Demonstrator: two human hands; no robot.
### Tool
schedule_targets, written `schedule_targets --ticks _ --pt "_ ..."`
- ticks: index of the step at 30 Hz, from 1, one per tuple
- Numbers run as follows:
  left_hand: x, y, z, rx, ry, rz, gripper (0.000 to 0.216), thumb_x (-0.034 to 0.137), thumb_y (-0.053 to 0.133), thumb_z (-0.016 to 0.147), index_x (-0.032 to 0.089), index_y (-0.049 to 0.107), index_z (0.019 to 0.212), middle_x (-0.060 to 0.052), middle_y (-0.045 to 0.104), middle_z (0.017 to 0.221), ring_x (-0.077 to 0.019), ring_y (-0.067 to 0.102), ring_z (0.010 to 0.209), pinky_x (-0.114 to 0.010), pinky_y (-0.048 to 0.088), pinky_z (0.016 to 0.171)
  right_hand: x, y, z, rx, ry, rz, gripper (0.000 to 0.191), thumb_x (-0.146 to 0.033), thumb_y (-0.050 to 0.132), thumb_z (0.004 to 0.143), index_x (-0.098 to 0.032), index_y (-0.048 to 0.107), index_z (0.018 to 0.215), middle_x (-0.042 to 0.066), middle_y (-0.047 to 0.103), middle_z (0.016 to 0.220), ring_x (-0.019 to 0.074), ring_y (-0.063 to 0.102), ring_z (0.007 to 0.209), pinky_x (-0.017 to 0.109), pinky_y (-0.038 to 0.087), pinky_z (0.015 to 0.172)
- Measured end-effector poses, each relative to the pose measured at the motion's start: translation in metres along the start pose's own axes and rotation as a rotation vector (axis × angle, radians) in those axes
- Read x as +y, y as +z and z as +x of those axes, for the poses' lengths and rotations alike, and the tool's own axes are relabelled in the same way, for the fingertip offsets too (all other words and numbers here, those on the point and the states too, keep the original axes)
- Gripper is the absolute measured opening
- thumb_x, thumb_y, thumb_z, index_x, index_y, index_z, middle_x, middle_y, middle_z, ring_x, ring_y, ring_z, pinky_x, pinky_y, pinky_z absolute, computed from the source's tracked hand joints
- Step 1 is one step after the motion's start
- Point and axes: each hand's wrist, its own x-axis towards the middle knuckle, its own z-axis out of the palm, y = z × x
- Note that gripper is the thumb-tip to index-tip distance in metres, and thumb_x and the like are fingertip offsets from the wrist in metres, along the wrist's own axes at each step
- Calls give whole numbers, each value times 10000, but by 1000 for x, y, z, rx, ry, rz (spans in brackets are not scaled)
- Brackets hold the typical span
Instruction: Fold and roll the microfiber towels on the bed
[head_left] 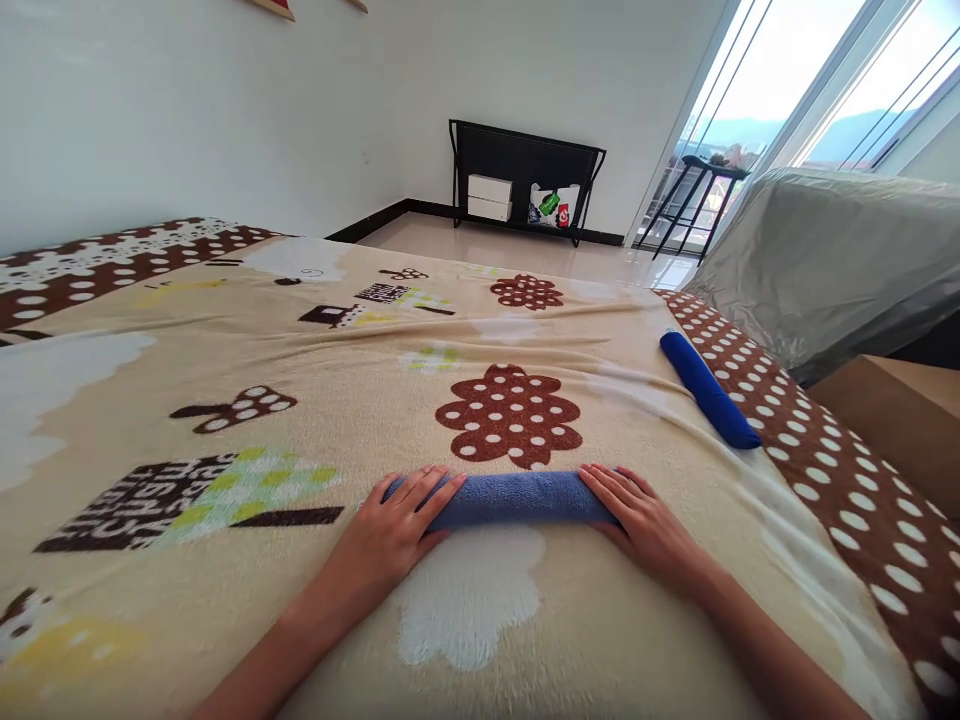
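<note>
A light blue rolled towel (517, 500) lies crosswise on the patterned blanket (360, 390) in front of me. Over its left end my left hand (405, 520) is wrapped, fingers on top and thumb on the near side. My right hand (630, 510) grips the right end the same way. The middle of the roll shows between my hands, and its underside is hidden. Farther off to the right, a dark blue roll (709, 390) rests at a slant near the blanket's brown dotted border, touched by neither hand.
A brown cardboard box (892, 420) and a plastic-covered piece of furniture (840, 250) stand beside the bed on the right. Beyond the bed, a black rack (529, 165) holds a white box (490, 196) and a bag (553, 206). A dark stool (697, 200) stands by the window.
</note>
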Motion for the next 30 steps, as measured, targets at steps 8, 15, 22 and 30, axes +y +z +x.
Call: schedule_targets --ticks 8,15,22,30 --pt "-21 -1 18 -25 -11 -53 588 634 523 897 190 574 1279 -159 561 1388 -324 504 1287 -474 375 1044 6 -1 17 55 109 133 597 -354 608 927 -259 403 1480 88 566 1399 243 524 1275 463 433 1068" --pt "-27 -16 20 -54 62 28 325 333 656 888 152 617 1154 -122 668 1073 -300 614 994 -432 463 874 4 -12 17 45 82 62 466 -216 621 897 -199 543 1357 107 668 1199 263 627 1057 467 499 941" --pt "-18 -50 7 -89 12 -215 272 190 629 867 191 596 1137 -70 670 1093 -249 612 990 -379 473 877 -18 -101 3 -82 99 146 466 -438 628 913 -271 571 1344 63 696 1146 222 652 1038 388 523 915" --pt "49 -65 12 -216 -188 -753 414 190 685 768 264 605 1167 -18 684 1095 -243 599 1081 -387 507 927 -45 -247 6 193 -75 144 379 -429 718 847 -366 651 1215 -14 715 1099 158 703 910 250 596 764"
